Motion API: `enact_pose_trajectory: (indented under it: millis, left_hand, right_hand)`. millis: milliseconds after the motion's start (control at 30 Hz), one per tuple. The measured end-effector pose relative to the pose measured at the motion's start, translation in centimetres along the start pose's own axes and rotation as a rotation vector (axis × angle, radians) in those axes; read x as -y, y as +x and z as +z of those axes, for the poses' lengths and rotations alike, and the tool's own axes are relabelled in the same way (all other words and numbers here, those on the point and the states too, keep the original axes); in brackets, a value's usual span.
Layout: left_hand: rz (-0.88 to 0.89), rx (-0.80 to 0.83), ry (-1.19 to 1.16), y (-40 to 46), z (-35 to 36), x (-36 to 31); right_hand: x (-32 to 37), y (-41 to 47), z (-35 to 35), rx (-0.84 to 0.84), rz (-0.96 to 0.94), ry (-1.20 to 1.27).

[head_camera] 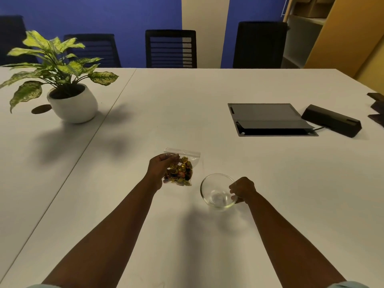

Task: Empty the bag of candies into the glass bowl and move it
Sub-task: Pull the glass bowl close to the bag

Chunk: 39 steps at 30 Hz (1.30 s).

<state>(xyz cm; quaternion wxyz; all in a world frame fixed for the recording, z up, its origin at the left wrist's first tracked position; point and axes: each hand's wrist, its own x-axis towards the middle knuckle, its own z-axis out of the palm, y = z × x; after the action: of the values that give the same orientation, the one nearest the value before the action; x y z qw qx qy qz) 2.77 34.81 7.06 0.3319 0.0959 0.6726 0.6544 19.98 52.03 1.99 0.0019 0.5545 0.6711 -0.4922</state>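
Observation:
A clear zip bag of candies (182, 170) in gold and dark wrappers lies on the white table (187, 113) near the middle. My left hand (159, 169) grips the bag's left side, fingers curled over its upper edge. To the right stands an empty glass bowl (216, 192), upright on the table. My right hand (242, 189) holds the bowl's right rim, thumb inside and fingers outside. Bag and bowl sit a short gap apart.
A potted plant (68, 98) in a white pot stands at the far left. A grey cable hatch (270, 119) is set into the table at the right, with a black box (331, 120) beside it. Black chairs (171, 48) line the far edge.

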Motion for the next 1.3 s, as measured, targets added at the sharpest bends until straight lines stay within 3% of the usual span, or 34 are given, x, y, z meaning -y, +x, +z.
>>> enact_pose_trajectory:
  millis: [567, 833, 933, 1000, 1033, 1100, 1200, 1300]
  left_hand:
    - [-0.016, -0.016, 0.048, 0.3, -0.6, -0.5]
    - [-0.021, 0.026, 0.081, 0.6, -0.7, -0.9]
    - [-0.015, 0.066, 0.105, 0.8, -0.8, -1.1]
    - [-0.007, 0.114, 0.149, 0.8, -0.8, -1.4]
    - [-0.001, 0.149, 0.170, 0.8, -0.8, -1.5]
    - [0.003, 0.219, 0.194, 0.8, -0.6, -1.8]
    - [0.012, 0.286, 0.246, 0.7, -0.1, -2.4]
    - [0.029, 0.330, 0.307, 0.8, 0.4, -2.9]
  right_hand:
    - [0.3, 0.2, 2.3, -0.026, 0.045, 0.005]
    - [0.9, -0.3, 2.0, 0.126, 0.126, -0.010]
    - [2.5, -0.4, 1.1, -0.049, -0.021, -0.293]
    - [4.3, -0.8, 0.3, -0.175, -0.206, -0.193]
    - [5.5, -1.1, 0.0, -0.150, -0.308, -0.048]
    - [7.9, -2.3, -0.6, 0.067, -0.441, 0.176]
    - [10.8, -4.6, -1.0, 0.346, -0.509, 0.080]
    - [12.2, -5.6, -0.8, 0.363, -0.578, -0.035]
